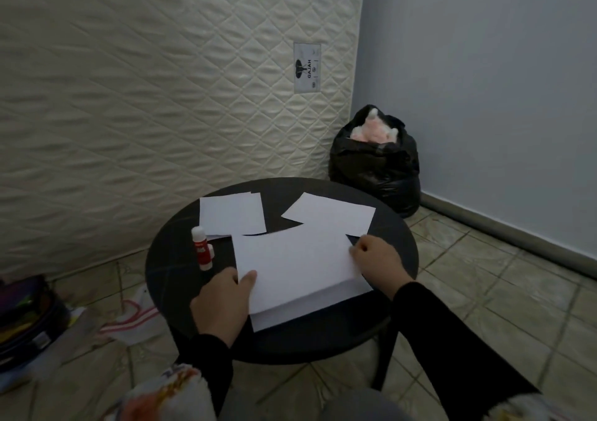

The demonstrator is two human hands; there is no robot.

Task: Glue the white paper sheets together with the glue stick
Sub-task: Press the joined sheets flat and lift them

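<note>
Black round table (168,259): left hand (223,301) and right hand (378,259) each pinch the top paper sheet (290,265), lowering it onto another. Glue stick (201,248) stands capped, left. Next, I'd say: align edges, press flat.

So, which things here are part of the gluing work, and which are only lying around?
For the job:
- folded white sheet, held by left hand and right hand
- two white sheets behind it
- glue stick
- round black table

Lying about:
- black bag
- mattress
- things on the floor
</note>
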